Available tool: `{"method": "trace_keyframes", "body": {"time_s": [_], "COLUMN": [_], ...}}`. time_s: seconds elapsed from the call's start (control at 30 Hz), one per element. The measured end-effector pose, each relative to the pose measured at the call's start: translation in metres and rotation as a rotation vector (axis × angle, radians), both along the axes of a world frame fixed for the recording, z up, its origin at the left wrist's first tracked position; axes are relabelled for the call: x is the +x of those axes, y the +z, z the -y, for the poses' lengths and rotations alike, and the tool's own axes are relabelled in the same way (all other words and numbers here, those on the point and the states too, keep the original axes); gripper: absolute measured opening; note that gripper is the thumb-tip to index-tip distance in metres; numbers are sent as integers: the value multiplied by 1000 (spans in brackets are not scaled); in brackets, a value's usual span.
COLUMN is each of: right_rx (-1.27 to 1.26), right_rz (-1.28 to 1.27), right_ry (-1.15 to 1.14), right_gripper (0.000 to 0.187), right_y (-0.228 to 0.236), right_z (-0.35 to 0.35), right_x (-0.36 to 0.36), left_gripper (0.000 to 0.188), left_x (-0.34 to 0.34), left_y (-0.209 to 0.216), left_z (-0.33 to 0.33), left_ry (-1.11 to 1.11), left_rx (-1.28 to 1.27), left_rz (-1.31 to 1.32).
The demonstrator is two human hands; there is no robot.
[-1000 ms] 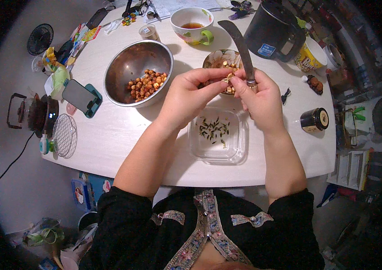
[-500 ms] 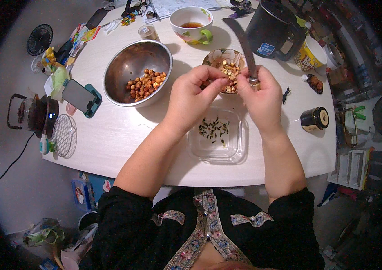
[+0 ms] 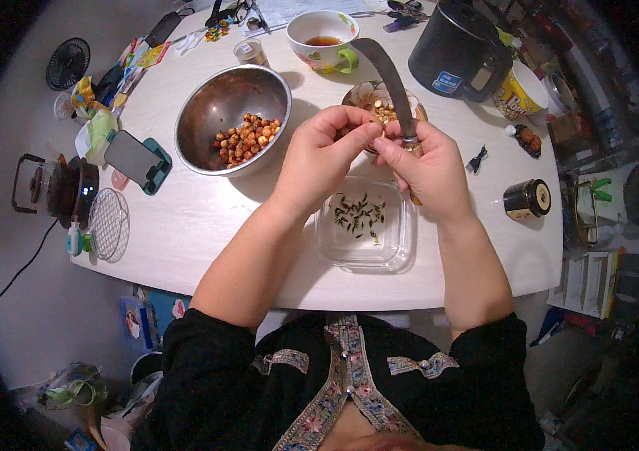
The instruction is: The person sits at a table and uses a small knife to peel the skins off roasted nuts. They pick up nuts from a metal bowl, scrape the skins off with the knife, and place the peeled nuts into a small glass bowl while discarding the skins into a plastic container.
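Note:
My left hand (image 3: 325, 156) pinches a lotus seed, mostly hidden between its fingertips, over the near rim of a patterned dish. My right hand (image 3: 428, 167) grips a knife with a curved dark blade (image 3: 388, 75) pointing up and away, its thumb and finger meeting the left fingertips. Split pale seeds lie in the dish (image 3: 357, 95), partly covered by my hands. Nearer to me, a clear square glass container (image 3: 332, 253) holds small dark-green seed germs (image 3: 358, 216). To the left, a steel bowl (image 3: 197, 113) contains brown lotus seeds (image 3: 246, 140).
A floral cup (image 3: 322, 62) with brown liquid and a black kettle (image 3: 451, 54) stand at the back. A dark jar (image 3: 528, 200) is on the right. On the left are a phone on a stand (image 3: 136, 161) and a wire rack (image 3: 110, 225).
The knife blade has swung left and lower, and my right hand has turned, its fingers now against the left fingertips. The left hand has shifted only slightly.

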State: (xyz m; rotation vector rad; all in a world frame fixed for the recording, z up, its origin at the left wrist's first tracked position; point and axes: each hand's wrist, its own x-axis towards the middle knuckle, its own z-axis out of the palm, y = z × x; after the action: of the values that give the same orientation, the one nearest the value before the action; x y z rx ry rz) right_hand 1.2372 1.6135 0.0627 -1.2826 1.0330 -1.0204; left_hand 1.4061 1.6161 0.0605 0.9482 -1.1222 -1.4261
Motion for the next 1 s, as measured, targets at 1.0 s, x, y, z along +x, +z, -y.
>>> {"method": "trace_keyframes", "body": {"time_s": [1.0], "right_rx": [-459], "right_rz": [-262], "right_ry": [-283], "right_gripper": [12], "right_y": [-9], "right_z": [17], "right_x": [-12], "left_gripper": [17], "left_x": [36], "left_y": [28], "left_z": [-7], "left_ry": [-539], "left_rx": [-269], "left_rz": [598]}}
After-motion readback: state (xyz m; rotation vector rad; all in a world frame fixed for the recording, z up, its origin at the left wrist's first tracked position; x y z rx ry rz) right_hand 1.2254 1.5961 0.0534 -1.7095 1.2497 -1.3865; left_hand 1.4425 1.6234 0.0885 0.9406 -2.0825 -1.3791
